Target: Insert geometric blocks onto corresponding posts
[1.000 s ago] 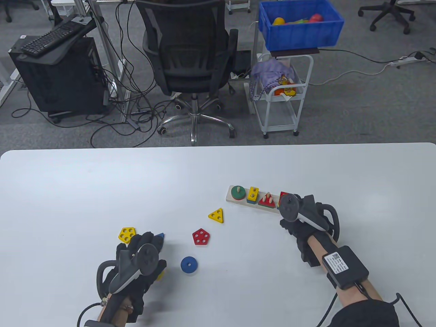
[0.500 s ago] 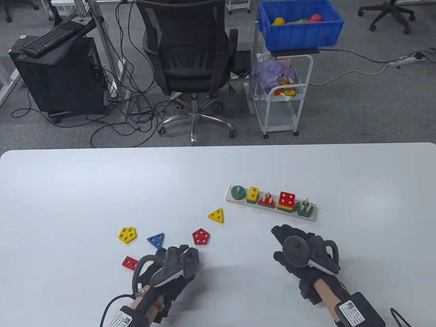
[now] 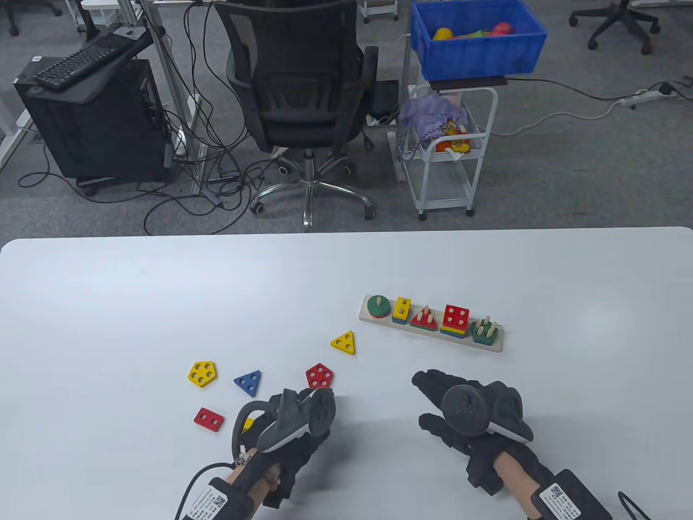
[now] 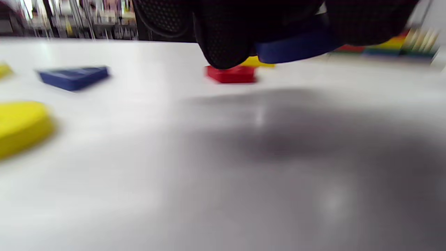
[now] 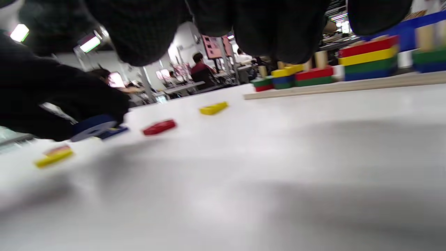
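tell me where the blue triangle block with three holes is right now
In the table view, the blue triangle block lies flat at the table's front left, between the yellow pentagon block and the red pentagon block.

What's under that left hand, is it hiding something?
In the left wrist view, the left hand holds a blue round block under its fingers, clear of the table. From above, the hand covers that block; beside it, a yellow block peeks out.

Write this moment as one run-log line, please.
left hand: grips blue round block | right hand: open, idle | peg board: partly filled
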### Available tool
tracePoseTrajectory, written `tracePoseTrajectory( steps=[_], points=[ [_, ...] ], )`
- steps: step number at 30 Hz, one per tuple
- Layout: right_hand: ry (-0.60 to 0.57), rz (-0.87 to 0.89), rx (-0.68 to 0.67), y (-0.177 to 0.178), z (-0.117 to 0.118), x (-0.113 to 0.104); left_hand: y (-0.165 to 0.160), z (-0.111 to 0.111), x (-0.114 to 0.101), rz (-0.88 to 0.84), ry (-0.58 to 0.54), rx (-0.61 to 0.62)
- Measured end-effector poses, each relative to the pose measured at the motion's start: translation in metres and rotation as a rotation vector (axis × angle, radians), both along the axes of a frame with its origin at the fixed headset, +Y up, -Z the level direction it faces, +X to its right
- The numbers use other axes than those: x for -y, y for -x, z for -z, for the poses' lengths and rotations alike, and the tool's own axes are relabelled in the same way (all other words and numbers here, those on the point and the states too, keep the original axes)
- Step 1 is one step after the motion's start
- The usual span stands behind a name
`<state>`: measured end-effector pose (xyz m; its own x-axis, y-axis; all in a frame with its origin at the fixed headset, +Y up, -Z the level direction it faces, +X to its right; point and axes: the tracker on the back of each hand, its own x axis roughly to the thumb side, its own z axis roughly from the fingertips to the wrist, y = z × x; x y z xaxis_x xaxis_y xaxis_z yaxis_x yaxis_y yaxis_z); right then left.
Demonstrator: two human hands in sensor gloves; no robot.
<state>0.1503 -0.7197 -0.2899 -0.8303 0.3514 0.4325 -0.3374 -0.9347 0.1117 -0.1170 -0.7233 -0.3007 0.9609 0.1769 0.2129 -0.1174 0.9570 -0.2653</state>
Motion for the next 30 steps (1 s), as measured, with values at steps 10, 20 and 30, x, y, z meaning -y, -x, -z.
tracePoseTrajectory(
  steps=[10, 20, 30],
  points=[
    [-0.224, 0.261, -0.057, 0.030, -0.026, -0.017, -0.031, -0.002, 0.006, -1.015, 0.615, -0.120],
    [-0.330, 0.300, -0.072, 0.029, -0.030, -0.022, -0.027, -0.003, 0.010, -1.029, 0.599, -0.064],
    [-0.368, 0.168, -0.013, 0.020, 0.037, -0.042, 0.083, -0.005, -0.019, -0.217, -0.123, -0.208]
  ],
)
